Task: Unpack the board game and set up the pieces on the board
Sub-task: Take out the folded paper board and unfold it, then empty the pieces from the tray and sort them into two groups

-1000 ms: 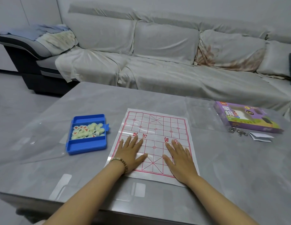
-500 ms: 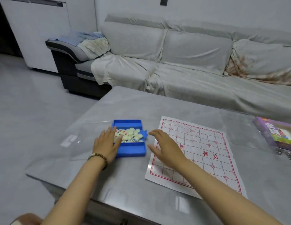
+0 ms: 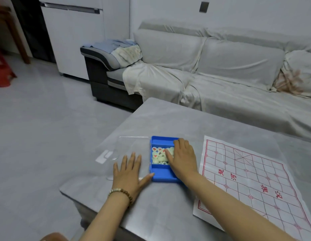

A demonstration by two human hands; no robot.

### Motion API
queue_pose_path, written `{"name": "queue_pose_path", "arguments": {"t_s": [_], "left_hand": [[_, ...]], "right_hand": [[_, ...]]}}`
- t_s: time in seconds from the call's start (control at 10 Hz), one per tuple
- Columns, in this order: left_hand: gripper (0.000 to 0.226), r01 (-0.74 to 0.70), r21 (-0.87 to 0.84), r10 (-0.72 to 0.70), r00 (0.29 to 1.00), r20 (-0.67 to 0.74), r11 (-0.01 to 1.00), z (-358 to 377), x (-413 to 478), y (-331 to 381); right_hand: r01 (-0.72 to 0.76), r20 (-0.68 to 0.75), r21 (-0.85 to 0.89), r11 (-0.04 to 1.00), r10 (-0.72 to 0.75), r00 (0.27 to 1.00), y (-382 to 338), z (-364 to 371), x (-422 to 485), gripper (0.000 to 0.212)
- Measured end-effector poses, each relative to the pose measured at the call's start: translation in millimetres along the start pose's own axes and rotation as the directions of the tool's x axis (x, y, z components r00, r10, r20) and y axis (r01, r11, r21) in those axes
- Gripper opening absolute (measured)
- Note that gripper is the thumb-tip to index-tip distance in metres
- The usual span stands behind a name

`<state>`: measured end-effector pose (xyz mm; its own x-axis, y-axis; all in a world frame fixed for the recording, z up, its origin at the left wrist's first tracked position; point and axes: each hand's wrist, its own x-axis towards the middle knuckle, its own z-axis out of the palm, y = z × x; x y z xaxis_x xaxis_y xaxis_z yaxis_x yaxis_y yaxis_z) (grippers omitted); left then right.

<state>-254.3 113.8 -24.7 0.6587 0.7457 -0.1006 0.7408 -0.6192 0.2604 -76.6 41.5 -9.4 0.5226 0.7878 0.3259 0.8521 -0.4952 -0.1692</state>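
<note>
Head camera, looking down across a living room: at the left edge of the frame a red plastic object (image 3: 2, 73) sits on the grey floor, with a white cabinet (image 3: 73, 40) behind it. On the grey stone-look table (image 3: 168, 119), a clear plastic lid (image 3: 130, 145) lies flat at lower centre-left. The person's left hand (image 3: 128, 173), a wooden bead bracelet (image 3: 120, 194) at the wrist, presses on it with fingers straight and spread. Its thumb tip touches the near corner of the blue plastic tray (image 3: 161, 175) just to the right.

Cream round game pieces (image 3: 158, 156) are piled in the middle of the tray. The right hand (image 3: 183, 157) lies over them, fingers extended toward the far rim; no piece is seen pinched. At lower right the white paper board with a red grid (image 3: 255, 180) lies unfolded and bare, so no piece has yet been placed. A sheet-draped grey sofa (image 3: 238, 66) fills the upper right.

The step in hand appears to be taking out the pieces. It would go best with the left hand steadying the tray while discs are lifted a few at a time, face up, and sorted by colour. The board's centre band reads 楚河 and 汉界 in red. The discs carry red and dark characters too small to read.
</note>
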Motion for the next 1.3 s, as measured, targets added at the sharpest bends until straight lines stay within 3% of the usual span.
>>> {"name": "queue_pose_path", "arguments": {"t_s": [0.2,0.3,0.5,0.8,1.3], "left_hand": [[0.140,-0.003,-0.024,0.002,0.999,-0.047,1.000,1.0,10.7,3.3],[0.140,0.005,-0.049,-0.008,0.998,-0.062,0.999,0.6,12.8,4.3],[0.138,0.006,-0.066,-0.012,0.996,-0.091,0.998,3.2,13.7,3.0],[0.136,0.012,-0.035,-0.015,0.996,-0.086,0.999,4.3,14.3,2.7],[0.138,0.010,-0.036,-0.013,0.996,-0.086,0.999,1.9,14.4,2.6]], "right_hand": [[-0.075,0.127,-0.089,0.993,0.086,0.988,2.4,4.2,8.7,0.052],[-0.037,0.148,-0.071,0.997,0.047,0.988,-1.4,10.5,18.1,0.056],[-0.026,0.232,0.157,0.987,-0.011,0.973,2.4,12.7,22.3,0.043],[0.034,0.161,0.192,0.981,-0.066,0.985,0.4,14.7,21.5,0.036],[-0.043,0.184,0.193,0.980,0.007,0.983,0.8,16.5,22.4,0.035]]}}
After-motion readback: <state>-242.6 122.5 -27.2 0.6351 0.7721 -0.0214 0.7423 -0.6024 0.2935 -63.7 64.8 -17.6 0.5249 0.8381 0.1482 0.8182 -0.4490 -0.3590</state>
